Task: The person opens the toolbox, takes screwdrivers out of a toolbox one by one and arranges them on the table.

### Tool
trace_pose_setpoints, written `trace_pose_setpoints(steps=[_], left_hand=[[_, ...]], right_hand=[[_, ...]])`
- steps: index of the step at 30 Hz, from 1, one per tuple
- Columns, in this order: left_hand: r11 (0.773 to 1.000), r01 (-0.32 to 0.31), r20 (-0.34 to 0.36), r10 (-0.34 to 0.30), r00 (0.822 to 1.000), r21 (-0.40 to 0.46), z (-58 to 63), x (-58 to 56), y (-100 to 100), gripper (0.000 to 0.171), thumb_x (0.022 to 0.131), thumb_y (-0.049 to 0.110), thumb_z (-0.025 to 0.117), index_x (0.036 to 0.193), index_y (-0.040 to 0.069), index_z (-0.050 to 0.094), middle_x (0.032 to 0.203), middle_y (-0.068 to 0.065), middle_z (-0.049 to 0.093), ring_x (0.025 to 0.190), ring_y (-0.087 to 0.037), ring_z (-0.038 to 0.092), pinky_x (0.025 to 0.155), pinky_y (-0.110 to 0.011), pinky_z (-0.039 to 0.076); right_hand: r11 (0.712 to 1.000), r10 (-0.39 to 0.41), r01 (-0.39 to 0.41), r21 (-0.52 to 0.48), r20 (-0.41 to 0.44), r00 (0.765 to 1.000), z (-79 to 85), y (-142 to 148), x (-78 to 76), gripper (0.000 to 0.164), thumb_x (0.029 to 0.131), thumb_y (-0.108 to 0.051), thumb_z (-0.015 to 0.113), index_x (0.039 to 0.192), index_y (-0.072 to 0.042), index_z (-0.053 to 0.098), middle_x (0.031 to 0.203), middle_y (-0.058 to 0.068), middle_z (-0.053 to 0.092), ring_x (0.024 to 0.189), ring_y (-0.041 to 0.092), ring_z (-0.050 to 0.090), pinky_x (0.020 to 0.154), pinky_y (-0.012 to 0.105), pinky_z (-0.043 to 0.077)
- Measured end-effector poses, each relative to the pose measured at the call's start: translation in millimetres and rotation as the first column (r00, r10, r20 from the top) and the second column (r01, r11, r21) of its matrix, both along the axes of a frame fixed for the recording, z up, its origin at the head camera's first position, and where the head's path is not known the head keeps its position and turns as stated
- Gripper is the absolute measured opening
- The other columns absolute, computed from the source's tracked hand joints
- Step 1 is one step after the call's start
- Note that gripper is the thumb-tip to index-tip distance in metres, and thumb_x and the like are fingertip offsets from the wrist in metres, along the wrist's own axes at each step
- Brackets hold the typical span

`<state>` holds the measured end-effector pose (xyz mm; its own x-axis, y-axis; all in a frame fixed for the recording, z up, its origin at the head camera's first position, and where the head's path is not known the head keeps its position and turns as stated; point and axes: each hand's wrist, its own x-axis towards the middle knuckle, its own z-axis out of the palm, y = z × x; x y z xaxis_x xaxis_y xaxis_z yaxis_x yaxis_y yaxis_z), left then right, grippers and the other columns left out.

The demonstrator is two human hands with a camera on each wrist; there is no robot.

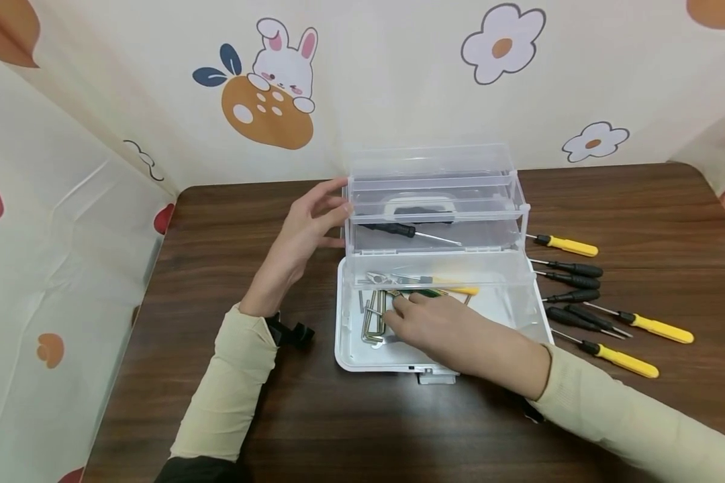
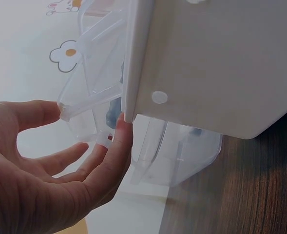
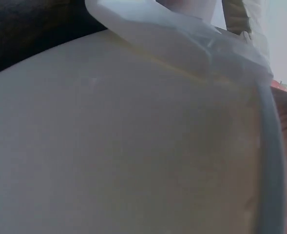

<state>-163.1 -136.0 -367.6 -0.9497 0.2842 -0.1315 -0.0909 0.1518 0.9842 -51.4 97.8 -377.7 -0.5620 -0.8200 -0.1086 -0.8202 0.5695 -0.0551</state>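
Observation:
A white toolbox (image 1: 352, 359) with its clear tiered lid trays (image 1: 438, 182) raised stands on the table. My left hand (image 1: 302, 225) touches the left edge of those trays with spread fingers; in the left wrist view, one fingertip rests on the white wall (image 2: 138, 58). Inside the base, my right hand (image 1: 438, 329) reaches down among tools, its fingertips hidden from above. Beside its fingers lie several L-shaped hex keys (image 1: 368, 327). Pliers (image 1: 379, 278) and a yellow-handled screwdriver (image 1: 468, 290) lie behind it. A black screwdriver (image 1: 399, 229) sits in a clear tray.
To the right of the box lie several black screwdrivers (image 1: 574, 282) and yellow-black screwdrivers (image 1: 661, 329) on the dark wooden table (image 1: 314, 429). A front latch (image 1: 437, 378) juts from the box. A patterned wall covering (image 1: 393, 80) rises behind the table.

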Motion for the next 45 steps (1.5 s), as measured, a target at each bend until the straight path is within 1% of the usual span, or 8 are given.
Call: trace_pose_setpoints(steps=[5,12,16,26,32,38,41,45], left_hand=[[1.000,0.000,-0.005,0.000,1.000,-0.014,1.1,0.4,0.9,0.052,0.105,0.019,0.061,0.155,0.017,0.049,0.140,-0.023,0.060,0.118,-0.041,0.069,0.076,-0.040,0.067],[1.000,0.006,-0.002,-0.006,1.000,0.002,1.2,1.1,2.6,0.052,0.105,0.019,0.062,0.155,0.016,0.049,0.140,-0.025,0.059,0.120,-0.045,0.067,0.075,-0.041,0.067],[1.000,0.003,-0.003,-0.003,1.000,-0.005,1.0,1.6,2.6,0.052,0.105,0.019,0.062,0.155,0.017,0.049,0.139,-0.023,0.060,0.119,-0.042,0.068,0.075,-0.040,0.067],[1.000,0.005,-0.003,-0.005,1.000,-0.019,-1.5,1.5,1.3,0.052,0.105,0.021,0.062,0.155,0.018,0.048,0.142,-0.023,0.060,0.116,-0.038,0.070,0.076,-0.039,0.067],[1.000,0.005,-0.001,-0.005,1.000,-0.016,-0.1,1.1,1.2,0.052,0.105,0.021,0.062,0.155,0.017,0.049,0.142,-0.022,0.060,0.118,-0.038,0.069,0.076,-0.040,0.067],[0.999,0.001,-0.001,-0.001,1.000,-0.033,0.1,0.1,0.4,0.052,0.105,0.023,0.062,0.155,0.018,0.049,0.141,-0.020,0.061,0.117,-0.035,0.070,0.078,-0.040,0.067],[0.999,-0.002,0.001,0.002,1.000,-0.041,-0.4,-0.6,-0.1,0.052,0.105,0.023,0.062,0.155,0.018,0.049,0.140,-0.019,0.061,0.117,-0.034,0.069,0.078,-0.041,0.067],[0.999,-0.003,0.003,0.003,1.000,-0.051,-0.7,-0.9,-0.3,0.053,0.105,0.024,0.062,0.156,0.018,0.049,0.140,-0.018,0.061,0.118,-0.034,0.069,0.078,-0.040,0.067]], right_hand=[[1.000,-0.003,0.003,-0.012,-0.015,1.000,-4.3,-3.3,-1.0,0.028,0.085,0.002,0.078,0.103,-0.012,0.061,0.085,0.001,0.059,0.070,0.017,0.057,0.047,0.027,0.044],[1.000,-0.007,0.007,0.005,-0.030,1.000,-6.1,-6.1,1.0,0.032,0.084,0.001,0.080,0.103,-0.012,0.058,0.087,0.003,0.060,0.071,0.020,0.062,0.049,0.030,0.051],[1.000,-0.002,0.002,-0.008,-0.055,0.998,-7.1,-6.2,1.9,0.032,0.082,0.003,0.080,0.101,-0.012,0.058,0.084,0.004,0.060,0.070,0.021,0.062,0.045,0.029,0.046],[1.000,0.007,-0.008,-0.011,-0.051,0.999,-6.8,-6.6,0.6,0.031,0.084,-0.006,0.082,0.104,-0.015,0.060,0.084,0.000,0.062,0.071,0.020,0.062,0.043,0.026,0.040],[0.998,-0.001,-0.002,-0.061,-0.047,0.999,0.6,3.4,0.6,0.041,0.078,-0.009,0.085,0.107,-0.017,0.057,0.087,-0.001,0.059,0.074,0.020,0.061,0.045,0.026,0.039],[0.986,-0.003,-0.016,-0.166,-0.109,0.994,6.5,19.3,5.9,0.036,0.076,-0.004,0.077,0.105,-0.016,0.058,0.090,-0.004,0.060,0.076,0.019,0.059,0.051,0.027,0.045],[0.980,-0.042,0.020,-0.200,-0.107,0.993,12.0,29.0,9.9,0.039,0.076,-0.003,0.074,0.111,-0.015,0.061,0.095,-0.004,0.062,0.081,0.017,0.060,0.051,0.026,0.047],[0.974,-0.093,0.077,-0.214,-0.065,0.994,21.7,43.8,16.1,0.044,0.078,-0.002,0.072,0.119,-0.017,0.065,0.100,-0.005,0.063,0.087,0.014,0.060,0.049,0.022,0.044]])
